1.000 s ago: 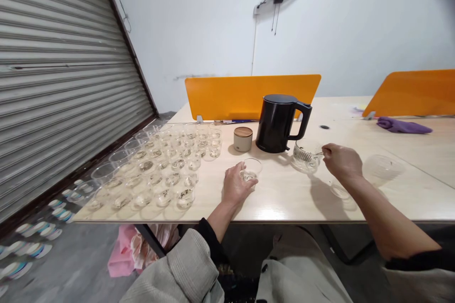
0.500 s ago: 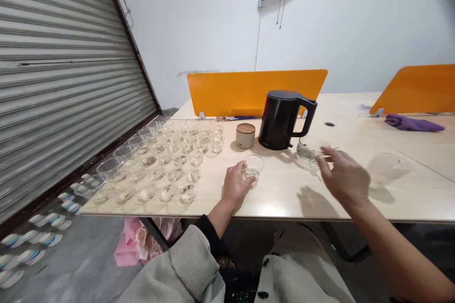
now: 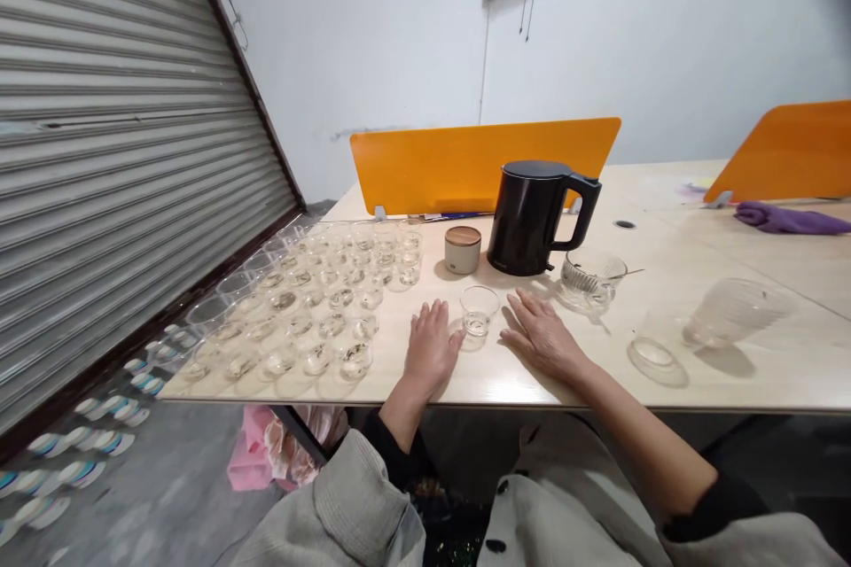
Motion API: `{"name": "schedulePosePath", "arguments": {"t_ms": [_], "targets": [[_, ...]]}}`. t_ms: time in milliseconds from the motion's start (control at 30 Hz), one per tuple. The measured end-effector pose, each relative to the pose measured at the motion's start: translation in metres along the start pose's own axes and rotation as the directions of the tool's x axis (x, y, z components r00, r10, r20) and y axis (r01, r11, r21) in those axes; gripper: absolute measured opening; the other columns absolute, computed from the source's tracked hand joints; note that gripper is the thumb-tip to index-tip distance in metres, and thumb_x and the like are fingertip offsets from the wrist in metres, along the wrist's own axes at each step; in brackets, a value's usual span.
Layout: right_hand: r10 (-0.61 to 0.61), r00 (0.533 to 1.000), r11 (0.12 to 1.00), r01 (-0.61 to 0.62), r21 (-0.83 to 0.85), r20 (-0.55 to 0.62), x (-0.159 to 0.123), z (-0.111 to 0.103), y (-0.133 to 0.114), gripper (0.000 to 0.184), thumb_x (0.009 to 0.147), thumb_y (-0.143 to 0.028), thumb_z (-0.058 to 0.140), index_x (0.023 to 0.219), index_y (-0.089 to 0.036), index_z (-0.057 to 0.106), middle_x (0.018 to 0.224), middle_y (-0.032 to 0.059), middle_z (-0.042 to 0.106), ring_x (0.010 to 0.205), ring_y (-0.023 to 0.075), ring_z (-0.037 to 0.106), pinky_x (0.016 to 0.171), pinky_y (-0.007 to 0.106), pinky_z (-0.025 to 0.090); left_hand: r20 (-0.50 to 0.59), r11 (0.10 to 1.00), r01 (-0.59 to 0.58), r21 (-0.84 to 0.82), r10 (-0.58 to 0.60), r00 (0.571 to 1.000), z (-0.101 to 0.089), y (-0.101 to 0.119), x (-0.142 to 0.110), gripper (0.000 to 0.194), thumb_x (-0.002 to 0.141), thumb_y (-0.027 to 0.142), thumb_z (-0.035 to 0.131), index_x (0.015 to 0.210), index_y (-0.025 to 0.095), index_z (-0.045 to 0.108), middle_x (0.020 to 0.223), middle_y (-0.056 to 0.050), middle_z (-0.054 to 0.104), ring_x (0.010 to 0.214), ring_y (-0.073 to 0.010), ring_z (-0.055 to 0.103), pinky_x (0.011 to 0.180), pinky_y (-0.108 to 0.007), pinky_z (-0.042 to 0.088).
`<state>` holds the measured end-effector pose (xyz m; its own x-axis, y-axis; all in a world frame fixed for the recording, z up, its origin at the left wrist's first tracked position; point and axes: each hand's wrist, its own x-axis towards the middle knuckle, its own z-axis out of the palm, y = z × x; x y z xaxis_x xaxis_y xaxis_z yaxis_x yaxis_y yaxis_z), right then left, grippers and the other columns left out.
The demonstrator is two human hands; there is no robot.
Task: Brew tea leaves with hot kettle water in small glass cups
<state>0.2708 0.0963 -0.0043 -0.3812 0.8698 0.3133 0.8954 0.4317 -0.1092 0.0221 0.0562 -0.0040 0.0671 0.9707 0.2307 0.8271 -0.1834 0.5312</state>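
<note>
A small clear cup (image 3: 477, 323) with a few dark bits at its bottom stands upright on the table. My left hand (image 3: 431, 345) rests on the tabletop just left of the cup, fingers stretched out and the thumb close to the cup's side; whether it touches I cannot tell. To the cup's right lies my right hand (image 3: 543, 338), fingers extended, palm down and holding nothing. Behind the right hand sits a ribbed glass bowl (image 3: 589, 279) with dark contents and a thin stick across its rim. Rows of similar clear cups (image 3: 355, 359), dark bits in many, fill the table's left side.
A black kettle (image 3: 525, 217) and a pale jar with a wooden lid (image 3: 463, 250) stand before an orange divider (image 3: 425, 168). At right are a tipped stack of clear cups (image 3: 731, 314), a clear round piece (image 3: 655, 354) and a purple cloth (image 3: 788, 218). The table's front edge is near me.
My left hand has let go of the cup and lies flat beside it. My right hand has moved left from near the glass bowl down to the table beside the cup.
</note>
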Motion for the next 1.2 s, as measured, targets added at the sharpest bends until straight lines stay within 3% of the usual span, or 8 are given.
{"name": "schedulePosePath", "arguments": {"t_ms": [133, 267, 500, 667, 1200], "targets": [[0.027, 0.989, 0.997, -0.015, -0.081, 0.145, -0.003, 0.004, -0.004, 0.079, 0.102, -0.064, 0.032, 0.161, -0.013, 0.039, 0.17, 0.0202, 0.029, 0.158, 0.0369, 0.024, 0.125, 0.059, 0.022, 0.145, 0.977, -0.009, 0.214, -0.023, 0.989, -0.001, 0.01, -0.002, 0.069, 0.103, 0.044, 0.042, 0.161, 0.008, 0.033, 0.172, -0.019, 0.021, 0.161, -0.0347, 0.012, 0.131, -0.056, 0.01], [0.051, 0.979, 0.994, -0.031, -0.101, 0.2, -0.002, 0.005, -0.008, 0.081, 0.101, -0.067, 0.027, 0.164, -0.017, 0.034, 0.171, 0.0166, 0.028, 0.159, 0.034, 0.021, 0.126, 0.058, 0.019, 0.174, 0.956, -0.029, 0.291, -0.024, 0.984, 0.002, 0.015, -0.003, 0.072, 0.104, 0.051, 0.037, 0.161, 0.007, 0.033, 0.172, -0.019, 0.02, 0.162, -0.0333, 0.012, 0.131, -0.055, 0.009], [0.079, 0.97, 0.993, -0.057, -0.101, 0.231, -0.002, 0.0, -0.012, 0.082, 0.101, -0.067, 0.026, 0.164, -0.014, 0.034, 0.172, 0.0157, 0.025, 0.16, 0.0322, 0.017, 0.128, 0.056, 0.016, 0.179, 0.95, -0.039, 0.311, -0.018, 0.984, 0.002, 0.015, -0.005, 0.084, 0.102, 0.064, 0.036, 0.162, 0.006, 0.03, 0.172, -0.02, 0.016, 0.162, -0.0337, 0.01, 0.131, -0.054, 0.008], [0.075, 0.971, 0.992, -0.051, -0.114, 0.227, -0.002, 0.0, -0.012, 0.082, 0.102, -0.066, 0.025, 0.163, -0.014, 0.035, 0.171, 0.0161, 0.025, 0.16, 0.0323, 0.017, 0.127, 0.056, 0.017, 0.192, 0.945, -0.046, 0.323, -0.018, 0.981, 0.0, 0.017, -0.005, 0.088, 0.102, 0.065, 0.035, 0.162, 0.002, 0.028, 0.172, -0.021, 0.014, 0.162, -0.034, 0.009, 0.131, -0.054, 0.008], [0.078, 0.97, 0.991, -0.05, -0.123, 0.232, -0.002, 0.0, -0.013, 0.083, 0.101, -0.068, 0.025, 0.164, -0.014, 0.034, 0.171, 0.0161, 0.026, 0.16, 0.0327, 0.018, 0.127, 0.056, 0.018, 0.169, 0.954, -0.044, 0.295, -0.007, 0.986, 0.003, 0.014, -0.004, 0.086, 0.1, 0.066, 0.037, 0.162, 0.007, 0.03, 0.172, -0.02, 0.016, 0.162, -0.0337, 0.01, 0.131, -0.054, 0.007]]}}
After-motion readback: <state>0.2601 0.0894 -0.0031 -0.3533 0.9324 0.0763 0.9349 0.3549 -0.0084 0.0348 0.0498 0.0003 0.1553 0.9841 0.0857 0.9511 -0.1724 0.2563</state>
